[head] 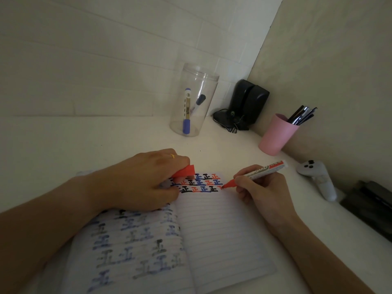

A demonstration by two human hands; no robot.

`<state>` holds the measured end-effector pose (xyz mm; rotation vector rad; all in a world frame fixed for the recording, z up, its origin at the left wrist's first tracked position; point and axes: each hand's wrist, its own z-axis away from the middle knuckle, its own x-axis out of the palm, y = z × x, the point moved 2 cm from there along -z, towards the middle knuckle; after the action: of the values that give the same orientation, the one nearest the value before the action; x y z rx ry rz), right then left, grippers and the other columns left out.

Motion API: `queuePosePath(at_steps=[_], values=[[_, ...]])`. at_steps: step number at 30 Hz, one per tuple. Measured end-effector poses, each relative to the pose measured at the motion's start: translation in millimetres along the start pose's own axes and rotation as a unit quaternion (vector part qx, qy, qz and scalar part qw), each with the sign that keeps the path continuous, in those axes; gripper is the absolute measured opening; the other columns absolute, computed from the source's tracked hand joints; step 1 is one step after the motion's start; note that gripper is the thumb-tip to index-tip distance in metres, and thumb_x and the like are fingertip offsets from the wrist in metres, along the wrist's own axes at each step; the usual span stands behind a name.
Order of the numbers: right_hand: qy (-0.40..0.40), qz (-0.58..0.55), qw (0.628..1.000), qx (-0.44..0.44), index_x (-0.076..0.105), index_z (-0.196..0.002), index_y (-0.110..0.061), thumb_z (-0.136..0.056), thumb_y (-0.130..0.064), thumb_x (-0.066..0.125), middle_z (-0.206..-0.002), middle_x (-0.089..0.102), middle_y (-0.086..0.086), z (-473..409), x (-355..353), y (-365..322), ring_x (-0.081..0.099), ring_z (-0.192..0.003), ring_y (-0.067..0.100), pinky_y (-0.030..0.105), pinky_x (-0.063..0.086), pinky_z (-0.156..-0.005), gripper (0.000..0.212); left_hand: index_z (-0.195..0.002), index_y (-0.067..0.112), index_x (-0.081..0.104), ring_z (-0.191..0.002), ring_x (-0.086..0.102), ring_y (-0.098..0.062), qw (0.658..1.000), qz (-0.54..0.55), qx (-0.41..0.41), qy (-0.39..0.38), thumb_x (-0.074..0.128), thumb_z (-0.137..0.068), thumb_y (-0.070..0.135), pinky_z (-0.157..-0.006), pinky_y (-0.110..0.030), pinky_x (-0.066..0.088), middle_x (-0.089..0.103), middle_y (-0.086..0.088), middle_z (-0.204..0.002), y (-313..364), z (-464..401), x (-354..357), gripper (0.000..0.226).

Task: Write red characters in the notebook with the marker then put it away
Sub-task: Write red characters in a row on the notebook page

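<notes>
the right hand (262, 188) grips the red marker (254, 171) in a writing hold, fingers curled tight round the barrel, wrist resting on the worktop (127, 136) just off the right edge of the notebook (222, 230), forearm running back toward the near right corner. the marker slants up and to the right, its red tip touching the right page at the end of the third row of characters (199, 183), where a new red stroke is begun. the left hand (144, 179) lies palm down across the top of the notebook's spine, pressing the pages flat, fingers bent and closed on the red cap (186, 170), which juts out from under the fingers toward the far edge; a ring (172, 156) shows on one finger. the left forearm comes in from the near left corner over the left page. the notebook lies open in the middle of the worktop, the right page lined and blank below three rows of black, blue and red characters, the left page covered in blurred blue and black ones. toward the far edge stands a clear jar (194, 100) with two blue-capped markers (187, 111) in it. in the far right corner sits a black device (246, 102), and beside it along the right edge a pink cup (276, 135) of dark pens (302, 115), then a white controller (318, 177).
</notes>
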<state>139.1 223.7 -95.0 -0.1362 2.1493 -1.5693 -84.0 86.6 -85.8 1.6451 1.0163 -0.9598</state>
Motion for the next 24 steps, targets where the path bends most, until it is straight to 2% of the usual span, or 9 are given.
queuePosePath(at_steps=[6, 9, 15, 24], values=[[0.012, 0.010, 1.000, 0.005, 0.073, -0.076, -0.002, -0.083, 0.000, 0.069, -0.058, 0.067, 0.010, -1.1, -0.6, 1.1, 0.058, -0.051, 0.017, 0.026, 0.049, -0.050, 0.008, -0.111, 0.019, 0.060, -0.090, 0.062, -0.017, 1.000, -0.002, 0.000, 0.000, 0.039, -0.081, 0.053, -0.082, -0.044, 0.054, 0.061, 0.002, -0.099, -0.1, -0.7, -0.1, 0.049], [-0.003, -0.019, 1.000, 0.000, 0.073, -0.078, 0.000, -0.085, 0.002, 0.069, -0.062, 0.068, 0.013, 0.9, -0.1, -0.5, 0.059, -0.054, 0.019, 0.026, 0.050, -0.051, 0.008, -0.110, 0.019, 0.060, -0.089, 0.061, -0.018, 1.000, -0.002, 0.002, -0.002, 0.039, -0.081, 0.053, -0.081, -0.044, 0.053, 0.061, 0.002, -0.097, 0.6, -0.6, -0.7, 0.050], [-0.028, 0.021, 0.999, -0.022, 0.074, -0.078, 0.000, -0.083, 0.003, 0.069, -0.066, 0.068, 0.026, 1.8, 1.7, -3.5, 0.061, -0.056, 0.023, 0.029, 0.051, -0.053, 0.007, -0.110, 0.018, 0.060, -0.090, 0.062, -0.020, 1.000, -0.004, 0.002, 0.000, 0.039, -0.081, 0.053, -0.082, -0.045, 0.054, 0.062, 0.000, -0.098, -0.1, -0.7, -0.2, 0.050], [-0.038, 0.012, 0.999, -0.020, 0.073, -0.077, 0.000, -0.084, 0.004, 0.069, -0.061, 0.068, 0.013, 4.1, 2.7, -5.6, 0.059, -0.053, 0.019, 0.022, 0.049, -0.050, 0.009, -0.110, 0.018, 0.060, -0.090, 0.062, -0.019, 1.000, -0.004, 0.006, -0.001, 0.038, -0.081, 0.053, -0.082, -0.046, 0.054, 0.061, 0.001, -0.098, -0.8, -1.1, 0.4, 0.050]])
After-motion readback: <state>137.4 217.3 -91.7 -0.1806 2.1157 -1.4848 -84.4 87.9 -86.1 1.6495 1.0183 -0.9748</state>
